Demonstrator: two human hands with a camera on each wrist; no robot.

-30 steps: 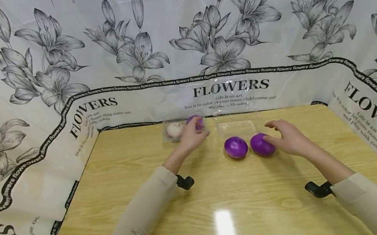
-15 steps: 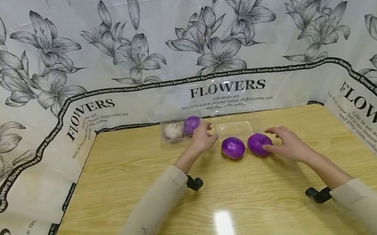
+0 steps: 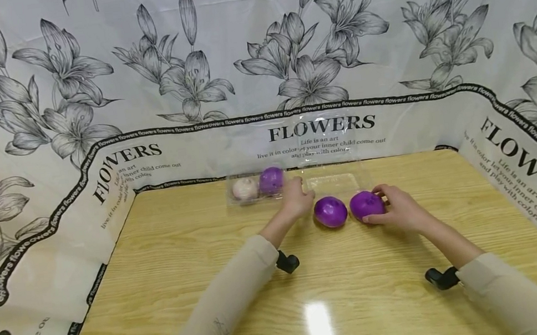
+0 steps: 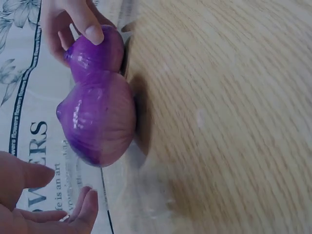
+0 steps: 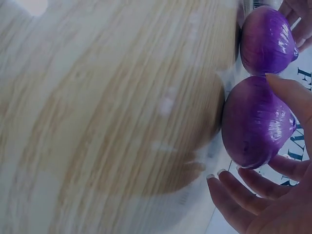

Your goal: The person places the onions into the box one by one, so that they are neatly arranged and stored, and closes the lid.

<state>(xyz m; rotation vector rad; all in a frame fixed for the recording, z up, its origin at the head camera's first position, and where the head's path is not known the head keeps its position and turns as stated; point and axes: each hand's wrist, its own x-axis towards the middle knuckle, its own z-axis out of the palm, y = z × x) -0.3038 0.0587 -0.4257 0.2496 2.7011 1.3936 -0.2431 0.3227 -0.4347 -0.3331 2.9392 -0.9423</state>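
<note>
Two purple onions stand side by side on the wooden table (image 3: 242, 282). My right hand (image 3: 401, 210) holds the right onion (image 3: 366, 207), thumb on its near side and fingers round the far side. In the right wrist view, the thumb lies on that onion (image 5: 253, 122) with the fingertips along its lower edge. My left hand (image 3: 297, 197) is just left of the left onion (image 3: 330, 212), fingers loosely bent and nothing in them. The left wrist view shows a gap between the left hand (image 4: 44, 200) and the nearer onion (image 4: 100, 119).
Behind my left hand, a clear plastic container (image 3: 230, 194) holds a whitish bulb (image 3: 245, 189) and another purple onion (image 3: 272, 180). A second clear container (image 3: 333, 184) lies behind the two onions, its lid raised against the flowered cloth (image 3: 209, 96) at the back.
My left hand has moved right, away from the onion in the left container, toward the left loose onion. My right hand's fingers have closed round the right onion.
</note>
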